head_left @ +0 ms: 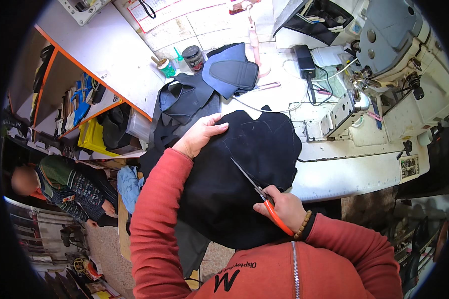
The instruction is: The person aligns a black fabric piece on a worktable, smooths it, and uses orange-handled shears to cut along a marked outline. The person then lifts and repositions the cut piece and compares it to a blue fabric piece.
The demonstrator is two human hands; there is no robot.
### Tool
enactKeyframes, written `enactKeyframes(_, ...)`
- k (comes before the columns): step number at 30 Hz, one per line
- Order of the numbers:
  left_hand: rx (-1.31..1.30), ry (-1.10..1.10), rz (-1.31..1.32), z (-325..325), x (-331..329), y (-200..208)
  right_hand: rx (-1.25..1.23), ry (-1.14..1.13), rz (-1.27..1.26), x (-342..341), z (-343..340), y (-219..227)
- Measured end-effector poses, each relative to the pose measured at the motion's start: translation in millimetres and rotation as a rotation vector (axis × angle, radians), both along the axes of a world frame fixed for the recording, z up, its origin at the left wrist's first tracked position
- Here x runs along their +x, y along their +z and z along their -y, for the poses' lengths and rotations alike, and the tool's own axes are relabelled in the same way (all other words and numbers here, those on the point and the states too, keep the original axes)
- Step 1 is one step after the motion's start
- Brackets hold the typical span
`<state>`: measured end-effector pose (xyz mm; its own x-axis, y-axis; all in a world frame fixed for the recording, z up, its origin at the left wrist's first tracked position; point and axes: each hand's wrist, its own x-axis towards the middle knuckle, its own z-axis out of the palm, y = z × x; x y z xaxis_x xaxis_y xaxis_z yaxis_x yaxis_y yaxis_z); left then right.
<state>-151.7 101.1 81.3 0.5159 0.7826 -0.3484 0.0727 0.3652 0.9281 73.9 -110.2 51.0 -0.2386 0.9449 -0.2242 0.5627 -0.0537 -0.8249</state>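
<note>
A large piece of black fabric [224,199] is spread in front of me, partly on the worktable and hanging over its near edge. Thin pale outlines are drawn on its upper part. At its upper left edge, my left hand [200,135] pinches the fabric, thumb on top; some fingers are hidden. My right hand [287,209] is closed around the orange handles of a pair of scissors [276,218]. Their blades point up and left over the fabric, the tips beside a drawn line. The blades look nearly together.
Dark cut pieces [184,97] and a blue-grey padded piece [229,70] lie beyond the fabric. A sewing machine [394,65] stands at the right, near a black power adapter [302,61]. Jars [193,58] stand at the back. A seated person [75,189] is at the left.
</note>
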Motion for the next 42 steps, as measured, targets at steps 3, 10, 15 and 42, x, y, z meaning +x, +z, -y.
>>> enactKeyframes(3,-0.026,-0.039,0.045,-1,0,1,0.017,-0.008,0.037,-7,-9,5)
enactKeyframes(10,-0.015,-0.018,0.061,-1,-1,-2,0.027,-0.021,0.026,-14,-17,7)
enactKeyframes(15,-0.032,-0.069,0.127,-6,-4,-12,0.088,-0.02,-0.024,-10,-14,-1)
enactKeyframes(42,-0.016,0.15,0.089,-2,-4,-16,-0.054,-0.04,-0.059,-22,-20,9)
